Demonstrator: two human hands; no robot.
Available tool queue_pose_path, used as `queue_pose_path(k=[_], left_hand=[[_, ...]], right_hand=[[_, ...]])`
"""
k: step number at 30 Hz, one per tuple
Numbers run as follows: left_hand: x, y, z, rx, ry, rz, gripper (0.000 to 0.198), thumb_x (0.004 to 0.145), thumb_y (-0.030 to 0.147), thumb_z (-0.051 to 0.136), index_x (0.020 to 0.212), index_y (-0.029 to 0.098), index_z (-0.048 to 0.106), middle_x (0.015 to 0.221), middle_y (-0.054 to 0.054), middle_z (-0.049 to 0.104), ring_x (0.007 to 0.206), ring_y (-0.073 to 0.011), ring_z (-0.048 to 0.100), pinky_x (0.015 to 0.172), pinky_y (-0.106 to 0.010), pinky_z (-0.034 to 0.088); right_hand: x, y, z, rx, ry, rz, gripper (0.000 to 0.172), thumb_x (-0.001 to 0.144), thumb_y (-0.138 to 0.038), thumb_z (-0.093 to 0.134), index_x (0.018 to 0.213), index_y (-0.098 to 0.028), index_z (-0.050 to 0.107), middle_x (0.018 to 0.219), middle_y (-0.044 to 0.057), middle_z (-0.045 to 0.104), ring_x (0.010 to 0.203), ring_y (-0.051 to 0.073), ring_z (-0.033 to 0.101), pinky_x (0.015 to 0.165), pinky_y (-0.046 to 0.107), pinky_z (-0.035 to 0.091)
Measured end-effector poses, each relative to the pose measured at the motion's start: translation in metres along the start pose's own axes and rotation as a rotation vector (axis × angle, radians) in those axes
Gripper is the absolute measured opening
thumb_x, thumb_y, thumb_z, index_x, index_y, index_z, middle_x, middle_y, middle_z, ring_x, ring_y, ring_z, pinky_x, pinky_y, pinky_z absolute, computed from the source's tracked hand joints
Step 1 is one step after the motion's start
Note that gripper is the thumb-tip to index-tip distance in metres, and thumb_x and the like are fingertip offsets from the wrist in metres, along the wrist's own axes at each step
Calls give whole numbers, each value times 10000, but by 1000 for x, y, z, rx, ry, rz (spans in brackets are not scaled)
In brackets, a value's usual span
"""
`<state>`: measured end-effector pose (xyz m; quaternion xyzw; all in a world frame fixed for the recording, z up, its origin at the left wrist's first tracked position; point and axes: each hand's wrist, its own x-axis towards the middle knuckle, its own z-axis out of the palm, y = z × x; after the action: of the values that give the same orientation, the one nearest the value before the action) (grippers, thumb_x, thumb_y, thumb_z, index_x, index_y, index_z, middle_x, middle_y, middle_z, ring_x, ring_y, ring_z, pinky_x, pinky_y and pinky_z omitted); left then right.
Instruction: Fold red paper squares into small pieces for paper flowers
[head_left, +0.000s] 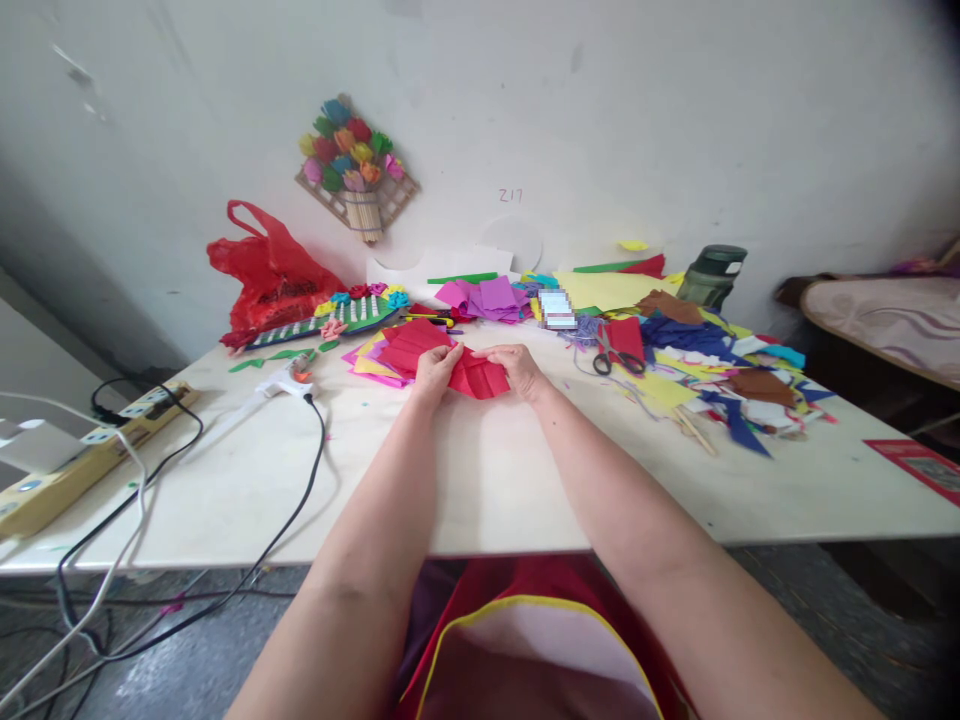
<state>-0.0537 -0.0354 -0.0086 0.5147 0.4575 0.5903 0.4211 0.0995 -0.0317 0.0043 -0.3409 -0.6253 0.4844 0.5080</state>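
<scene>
Both hands hold a piece of red crepe paper (480,378) just above the middle of the table. My left hand (435,370) pinches its left side, thumb on top. On its right side, my right hand (516,368) grips the paper with fingers closed and pointing left. Behind my left hand lies a stack of coloured paper sheets (375,362), pink and yellow with red on top. Scissors (618,358) with dark handles rest to the right of my right hand, close to a red paper piece.
A white glue gun (283,384) with a black cord lies left, near a yellow power strip (97,450). A red plastic bag (274,275) stands at the back left. Paper scraps (720,370) pile up at right, before a dark green bottle (711,276). Purple paper (484,298) lies at the back.
</scene>
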Motion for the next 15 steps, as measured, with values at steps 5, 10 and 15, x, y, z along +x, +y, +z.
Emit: queue_pose_path(k=[5,10,15], left_hand=[[0,1,0,0,-2,4,381,607,492,632,565,146,480,459,34,465,409,-63,393,410,-195,266],[1,-1,-1,27,11,29,363,620,470,625,549,152,467,443,40,444,401,-57,369,401,-196,241],[3,-2,0,38,21,61,352,631,473,618,569,150,492,464,25,464,424,-67,396,404,-197,251]], right_hand=[[0,0,2,18,-17,8,241,654,-317,524,691,-156,700,755,46,688,832,200,598,719,294,430],[-3,-2,7,11,26,40,314,618,-425,622,672,-120,673,650,45,659,681,163,588,661,277,426],[0,1,7,86,77,96,280,532,-327,707,739,-160,621,586,-14,611,571,121,562,590,254,429]])
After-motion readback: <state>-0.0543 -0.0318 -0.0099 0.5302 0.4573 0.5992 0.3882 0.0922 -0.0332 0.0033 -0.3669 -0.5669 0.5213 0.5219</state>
